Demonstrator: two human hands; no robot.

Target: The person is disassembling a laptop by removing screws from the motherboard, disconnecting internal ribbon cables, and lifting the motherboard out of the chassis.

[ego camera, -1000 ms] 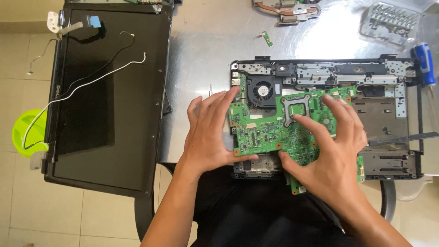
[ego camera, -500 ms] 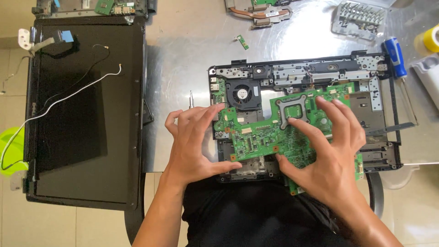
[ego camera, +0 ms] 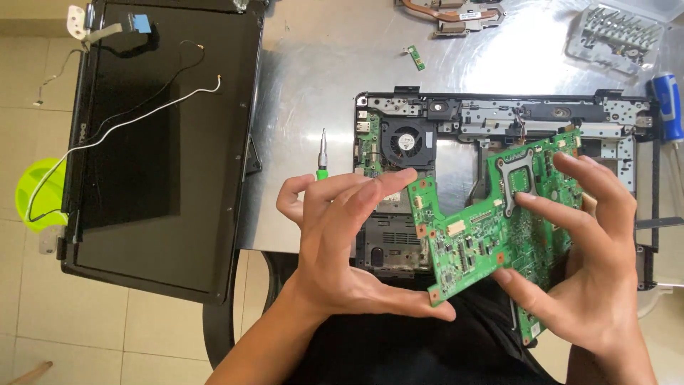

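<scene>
Green motherboard is up out of the laptop base now. Half a second ago it lay flat in the chassis under both your palms; now it's tilted, lifted clear, held in front of you over the near edge of the base.

Your left hand: thumb under the board's lower left corner, fingers spread and lying along its left edge, fingertips touching near the top left. Clamped on the board, loosely.

Your right hand: fingers apart, index across the board face by the square socket frame, thumb on the lower edge, remaining fingers wrapped behind. Also gripping the board.

With the board out, the black fan and the bare metal floor of the base show, which were mostly covered before. View has also shifted: the detached screen panel sits further right in frame than earlier.

Around that: small green-handled screwdriver on the metal table just left of the base, partly behind your left fingers. Blue-handled screwdriver at the right edge, cut off. Copper heatsink assembly cut by the top edge. Clear bit case top right, partly cropped.

Hidden: board's right side and underside behind your right hand; near right corner of the base too. Can't tell if any cable is attached to the board.
</scene>
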